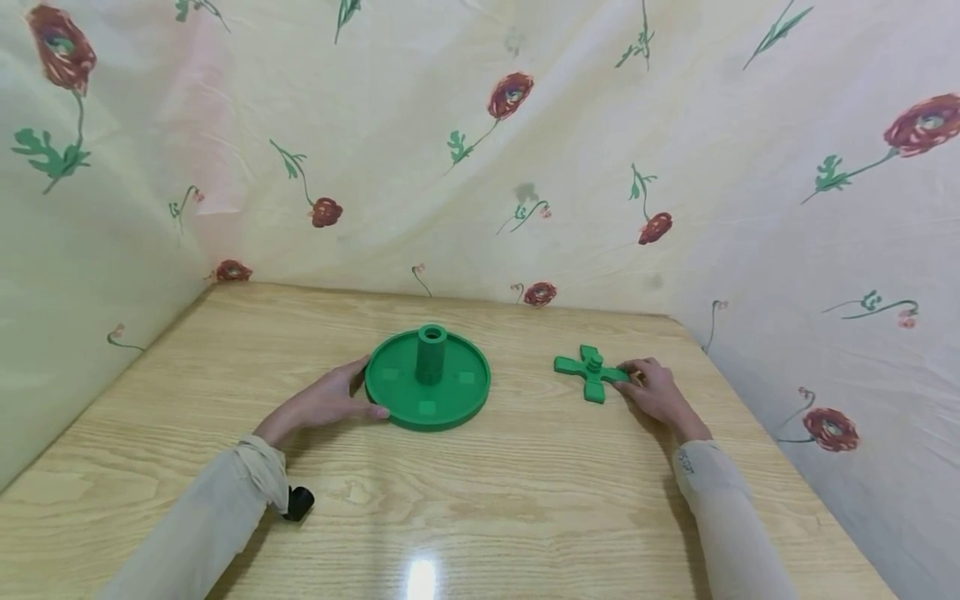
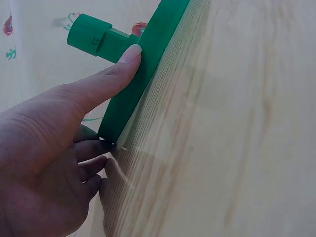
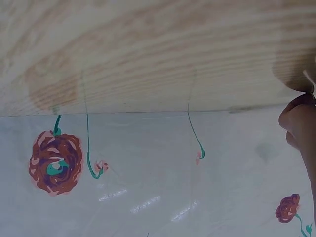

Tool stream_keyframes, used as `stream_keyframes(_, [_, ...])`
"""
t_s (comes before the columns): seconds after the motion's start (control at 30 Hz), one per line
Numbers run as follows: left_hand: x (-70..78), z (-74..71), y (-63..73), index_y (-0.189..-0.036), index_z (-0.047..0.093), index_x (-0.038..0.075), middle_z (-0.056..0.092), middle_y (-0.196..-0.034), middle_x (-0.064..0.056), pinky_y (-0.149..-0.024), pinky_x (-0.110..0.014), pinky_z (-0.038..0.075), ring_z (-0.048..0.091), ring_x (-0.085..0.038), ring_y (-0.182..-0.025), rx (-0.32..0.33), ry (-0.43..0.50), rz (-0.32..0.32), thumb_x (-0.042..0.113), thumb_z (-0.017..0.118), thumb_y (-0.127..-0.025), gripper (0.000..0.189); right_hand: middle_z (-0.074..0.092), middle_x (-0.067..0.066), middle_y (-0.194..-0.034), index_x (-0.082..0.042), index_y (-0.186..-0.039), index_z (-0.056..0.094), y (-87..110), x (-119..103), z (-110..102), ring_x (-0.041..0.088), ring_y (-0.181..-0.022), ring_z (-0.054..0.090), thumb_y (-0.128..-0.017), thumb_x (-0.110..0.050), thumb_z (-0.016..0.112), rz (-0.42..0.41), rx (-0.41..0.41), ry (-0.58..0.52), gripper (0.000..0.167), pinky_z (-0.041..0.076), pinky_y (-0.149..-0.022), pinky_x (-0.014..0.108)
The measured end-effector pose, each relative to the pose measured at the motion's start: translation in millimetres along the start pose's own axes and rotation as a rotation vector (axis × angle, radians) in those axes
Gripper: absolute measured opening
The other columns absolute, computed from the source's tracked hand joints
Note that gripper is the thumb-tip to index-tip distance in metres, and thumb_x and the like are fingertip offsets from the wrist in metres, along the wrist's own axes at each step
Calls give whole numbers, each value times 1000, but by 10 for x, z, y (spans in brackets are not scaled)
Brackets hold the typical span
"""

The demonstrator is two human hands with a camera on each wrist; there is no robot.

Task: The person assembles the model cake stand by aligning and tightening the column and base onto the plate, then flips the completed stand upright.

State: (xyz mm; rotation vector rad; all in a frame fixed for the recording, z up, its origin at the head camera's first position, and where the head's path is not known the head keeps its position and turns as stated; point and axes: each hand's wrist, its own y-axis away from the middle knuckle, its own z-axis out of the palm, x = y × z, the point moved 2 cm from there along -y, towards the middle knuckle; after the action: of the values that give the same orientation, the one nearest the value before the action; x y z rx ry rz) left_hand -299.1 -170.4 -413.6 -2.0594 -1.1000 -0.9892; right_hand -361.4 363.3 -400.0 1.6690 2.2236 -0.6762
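Observation:
A round green plastic disc point(image 1: 461, 404) with a raised rim lies on the table, and a hollow post point(image 1: 430, 360) rises from its middle. My left hand point(image 1: 330, 398) holds the disc's left edge. In the left wrist view the thumb point(image 2: 121, 69) presses the rim, while the other fingers curl at the edge below. Further right lies a flat green cross-shaped piece point(image 1: 594, 388) with a short threaded-looking stud at its centre. My right hand point(image 1: 654, 390) pinches the end of its right arm. The right wrist view catches only part of that hand point(image 3: 301, 123), and the cross is out of sight there.
The wood-grain table point(image 1: 480, 517) reaches to a flowered cloth point(image 1: 420, 167) hanging behind and along both sides. A small black object point(image 1: 298, 504) sits at the left sleeve. Between disc and cross runs a stretch of tabletop.

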Motion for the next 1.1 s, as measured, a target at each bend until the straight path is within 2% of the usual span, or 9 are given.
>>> stream_keyframes(0.5, [-10,-3,11,-162,21,-6,30,-163,-25,-120,-63,20,21,-43,-152,9,-25,-16,28,86,-88,104,59,36,-124,15,-126,58,44,-88,-13,54,-123,52,-104,-12,63,-2,9,-58,35,40,-103,68])
stream_keyframes(0.6, [-16,-5,14,-162,21,-5,31,-163,-24,-120,-62,21,22,-42,-153,8,-25,-15,29,87,-88,105,61,33,-118,15,-124,59,50,-121,-23,49,-115,57,-104,-10,63,-30,32,-61,33,47,-96,61])
stream_keyframes(0.67, [-15,-5,14,-162,21,-4,32,-164,-23,-120,-62,21,22,-41,-153,8,-18,-12,28,87,-88,105,63,30,-114,15,-123,60,48,-148,-32,44,-108,59,-103,-9,65,-50,55,-58,32,51,-89,52])
stream_keyframes(0.77, [-6,-6,11,-162,22,-4,32,-164,-23,-120,-61,21,22,-41,-153,9,-7,-3,27,87,-87,104,64,28,-110,15,-120,61,47,-214,-46,37,-98,60,-102,-9,67,-79,86,-45,30,52,-78,38])
stream_keyframes(0.83, [0,-6,12,-162,21,-4,31,-164,-23,-120,-62,21,22,-41,-153,7,-8,2,27,87,-88,104,64,27,-107,15,-119,62,46,-268,-50,35,-94,60,-101,-8,68,-91,107,-43,30,51,-75,33])
stream_keyframes(0.93, [4,-10,15,-162,21,-6,31,-163,-25,-119,-64,21,22,-44,-152,5,-13,4,28,86,-88,103,64,25,-105,15,-118,62,40,-372,-49,35,-95,60,-100,-8,69,-117,143,-48,29,51,-75,32])
stream_keyframes(1.1, [0,-12,24,-162,21,-6,31,-163,-26,-119,-64,21,22,-44,-152,6,-23,-4,29,86,-88,105,64,24,-105,14,-117,63,3,-563,-23,36,-97,59,-100,-7,70,-162,216,-81,28,50,-79,37])
